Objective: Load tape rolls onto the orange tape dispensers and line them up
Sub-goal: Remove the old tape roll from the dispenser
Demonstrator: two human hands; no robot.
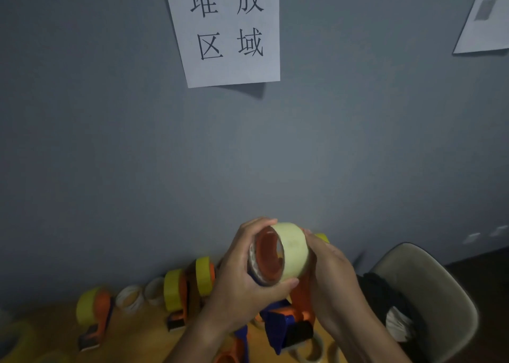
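Both hands (286, 277) round one tape roll (292, 252) — left, right flanking.

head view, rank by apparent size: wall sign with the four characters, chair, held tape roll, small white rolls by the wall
1. wall sign
2. chair, partly cut off and close to the sign in size, so this order is unsure
3. held tape roll, enlarged by nearness to the camera
4. small white rolls

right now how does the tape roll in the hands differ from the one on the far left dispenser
The held tape roll is pale cream and raised off the table, gripped by the left hand and right hand. The far-left roll is stronger yellow and stands on the table, untouched. Both sit on orange dispensers.
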